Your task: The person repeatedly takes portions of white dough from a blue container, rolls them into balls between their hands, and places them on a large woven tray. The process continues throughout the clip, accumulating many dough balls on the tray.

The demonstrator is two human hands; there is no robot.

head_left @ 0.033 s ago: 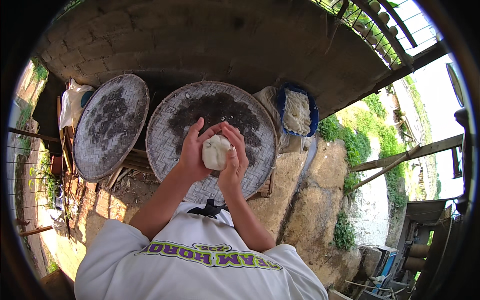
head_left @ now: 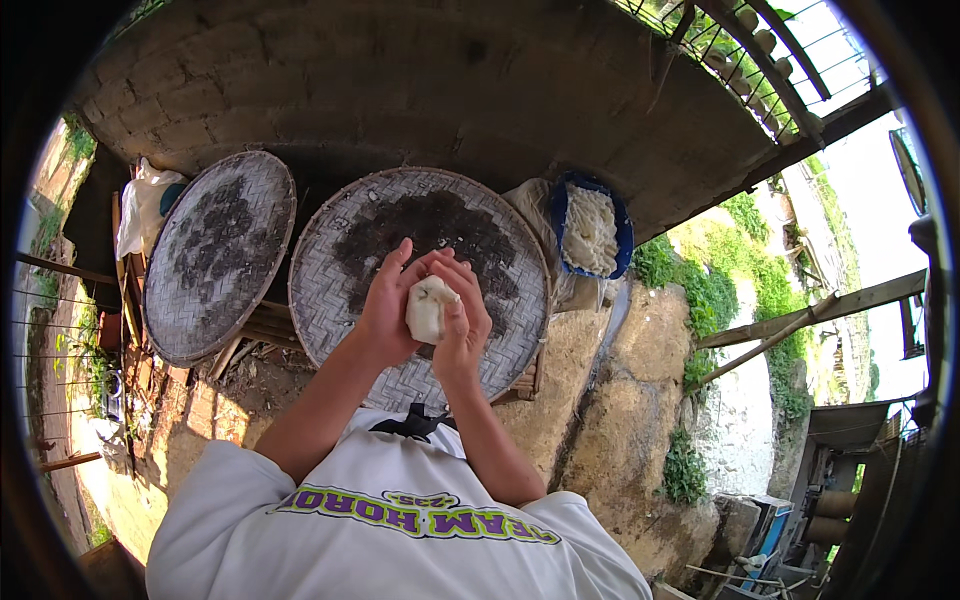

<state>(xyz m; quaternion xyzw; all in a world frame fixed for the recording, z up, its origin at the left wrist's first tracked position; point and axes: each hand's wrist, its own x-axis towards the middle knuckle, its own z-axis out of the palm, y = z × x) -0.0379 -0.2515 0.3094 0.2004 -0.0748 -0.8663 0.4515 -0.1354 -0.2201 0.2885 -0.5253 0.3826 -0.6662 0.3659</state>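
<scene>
A lump of white dough is pressed between my two palms, held above a large round woven tray. My left hand cups its left side, fingers pointing up and away from me. Around the right side curls my right hand, its thumb lying along the lump. The fingertips of both hands meet at the far end and partly cover the dough. Dark, damp-looking patches and pale residue mark the tray's middle.
A second round woven tray leans at the left. Beyond my right hand stands a blue basin with a white doughy mass in it. A block wall rises behind. Stone paving lies to the right.
My hands have closed further round the dough, so it looks narrower and more squeezed than before. My right hand's fingers have drawn toward the left. The view has shifted slightly.
</scene>
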